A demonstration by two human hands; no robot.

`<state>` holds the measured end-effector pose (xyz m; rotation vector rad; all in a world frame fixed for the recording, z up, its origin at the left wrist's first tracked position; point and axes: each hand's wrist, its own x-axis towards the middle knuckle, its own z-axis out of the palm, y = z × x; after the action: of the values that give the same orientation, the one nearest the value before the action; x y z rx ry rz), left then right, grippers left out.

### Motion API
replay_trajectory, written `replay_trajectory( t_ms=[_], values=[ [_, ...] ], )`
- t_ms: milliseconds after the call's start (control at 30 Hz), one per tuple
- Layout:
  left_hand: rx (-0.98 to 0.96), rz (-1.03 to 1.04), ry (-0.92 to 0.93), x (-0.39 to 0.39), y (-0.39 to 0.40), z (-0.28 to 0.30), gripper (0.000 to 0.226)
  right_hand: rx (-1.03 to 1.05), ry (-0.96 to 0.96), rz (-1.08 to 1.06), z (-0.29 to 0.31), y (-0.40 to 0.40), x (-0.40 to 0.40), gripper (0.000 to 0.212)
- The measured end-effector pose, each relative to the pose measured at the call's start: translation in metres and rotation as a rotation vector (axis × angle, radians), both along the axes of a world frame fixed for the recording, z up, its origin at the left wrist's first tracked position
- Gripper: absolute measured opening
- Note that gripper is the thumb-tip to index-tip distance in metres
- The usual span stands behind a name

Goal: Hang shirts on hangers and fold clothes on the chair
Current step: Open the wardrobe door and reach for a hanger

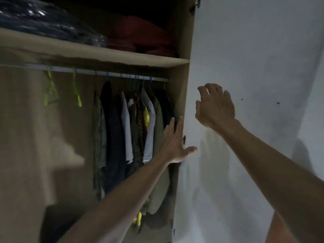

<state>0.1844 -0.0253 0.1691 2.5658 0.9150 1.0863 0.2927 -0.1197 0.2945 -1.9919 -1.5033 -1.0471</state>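
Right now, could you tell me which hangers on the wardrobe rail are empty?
The two bright green hangers at the left end of the rail are bare. They hang apart from the others, which all carry the garments bunched at the right.

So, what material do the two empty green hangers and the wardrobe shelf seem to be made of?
Green hangers: probably plastic, judging by the bright neon, slightly see-through colour and thin flat arms. Wardrobe shelf: likely laminated board, given its plain matte beige face and thick square edge; blur leaves both uncertain.
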Motion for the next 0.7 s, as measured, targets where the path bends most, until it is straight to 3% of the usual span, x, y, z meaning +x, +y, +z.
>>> replay_trajectory(
  t_ms=[233, 467, 700],
  values=[
    [0.011, 0.288, -0.05, -0.193, 0.134, 0.024, 0.107, -0.076, 0.045, 0.355, 0.004, 0.156, -0.158, 0.043],
    [0.099, 0.312, -0.087, -0.256, 0.145, 0.037, 0.086, -0.118, 0.091, 0.371, 0.003, 0.195, -0.2, 0.038],
    [0.407, 0.507, -0.247, -0.361, 0.195, 0.088, 0.051, -0.174, 0.295, 0.556, 0.017, 0.272, -0.283, 0.044]
  ],
)
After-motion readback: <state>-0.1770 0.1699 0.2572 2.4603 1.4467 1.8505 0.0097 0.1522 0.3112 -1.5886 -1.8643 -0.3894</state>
